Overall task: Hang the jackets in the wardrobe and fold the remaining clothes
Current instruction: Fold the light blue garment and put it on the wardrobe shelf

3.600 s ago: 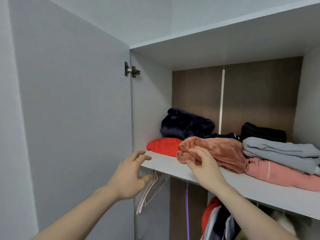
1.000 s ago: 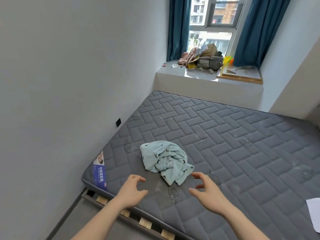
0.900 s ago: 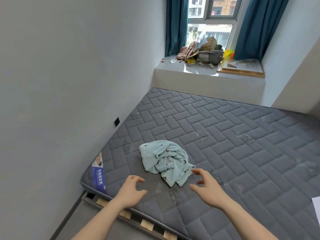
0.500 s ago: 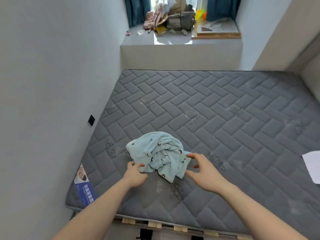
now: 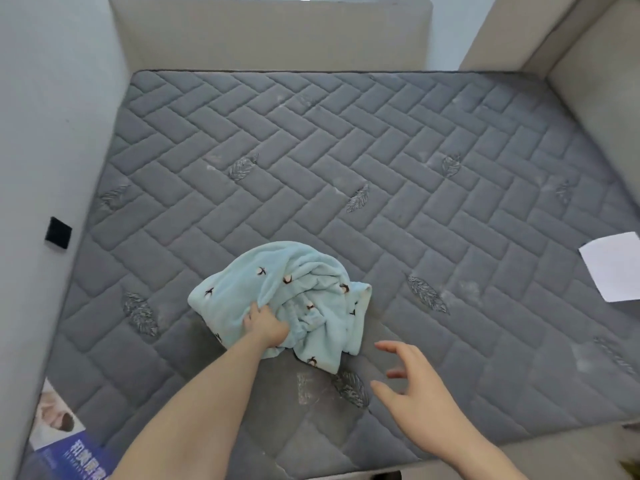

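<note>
A: Crumpled pale-blue garment noted on the grey mattress, near its front edge, left of centre; left hand is buried in the near folds, fingers curled into the cloth; right hand is held above the mattress just beside the garment, fingers spread and relaxed, nothing gripped.

B: Step judged to be spreading it out before folding; a second grip by the free hand on the loose lower-right corner is advised; the cloth should be lifted, shaken flat, then laid smooth; seams are best matched before any fold is made.

A: Room for that?

B: Ample bare mattress is seen beyond and to the right; a wall runs close along the left side, so spreading is better directed rightward; a white sheet of paper lies well apart near the right edge; the front edge is close to the hands, so cloth may slip off if pulled nearer.
</note>
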The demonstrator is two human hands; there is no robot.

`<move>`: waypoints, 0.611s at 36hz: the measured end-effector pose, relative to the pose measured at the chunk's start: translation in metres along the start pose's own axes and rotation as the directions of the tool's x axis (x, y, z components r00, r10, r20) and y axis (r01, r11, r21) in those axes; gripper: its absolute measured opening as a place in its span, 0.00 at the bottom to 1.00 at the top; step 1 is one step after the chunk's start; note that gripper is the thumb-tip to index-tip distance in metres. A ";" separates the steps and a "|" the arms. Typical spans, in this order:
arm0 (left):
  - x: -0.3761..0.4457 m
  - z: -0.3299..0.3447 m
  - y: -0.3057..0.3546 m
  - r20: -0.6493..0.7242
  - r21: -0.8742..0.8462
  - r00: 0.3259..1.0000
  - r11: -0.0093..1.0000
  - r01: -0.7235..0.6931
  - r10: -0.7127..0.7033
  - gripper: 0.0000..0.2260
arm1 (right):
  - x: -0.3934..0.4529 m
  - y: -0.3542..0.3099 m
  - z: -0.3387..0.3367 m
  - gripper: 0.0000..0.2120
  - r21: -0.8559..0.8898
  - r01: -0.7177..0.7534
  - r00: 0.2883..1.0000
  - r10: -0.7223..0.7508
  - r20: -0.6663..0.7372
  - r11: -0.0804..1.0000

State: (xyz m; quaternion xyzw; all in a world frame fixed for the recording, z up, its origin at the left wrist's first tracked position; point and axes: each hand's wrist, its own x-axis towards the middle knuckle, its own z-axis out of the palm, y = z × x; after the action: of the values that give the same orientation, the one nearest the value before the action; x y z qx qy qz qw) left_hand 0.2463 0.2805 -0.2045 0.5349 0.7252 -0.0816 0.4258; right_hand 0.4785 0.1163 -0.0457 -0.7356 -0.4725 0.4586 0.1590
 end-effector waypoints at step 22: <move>-0.375 -0.285 0.046 -0.337 -0.275 0.590 0.522 -0.807 0.734 0.14 | -0.146 -0.153 -0.016 0.48 0.043 0.193 0.977 -0.188 -0.100 0.980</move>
State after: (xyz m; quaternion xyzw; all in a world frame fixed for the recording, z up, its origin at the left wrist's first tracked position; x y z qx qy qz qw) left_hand 0.1580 0.1984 0.2528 0.7064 0.4466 0.3145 0.4501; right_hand 0.3882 0.0742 0.1416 -0.7038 -0.5203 0.4177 0.2440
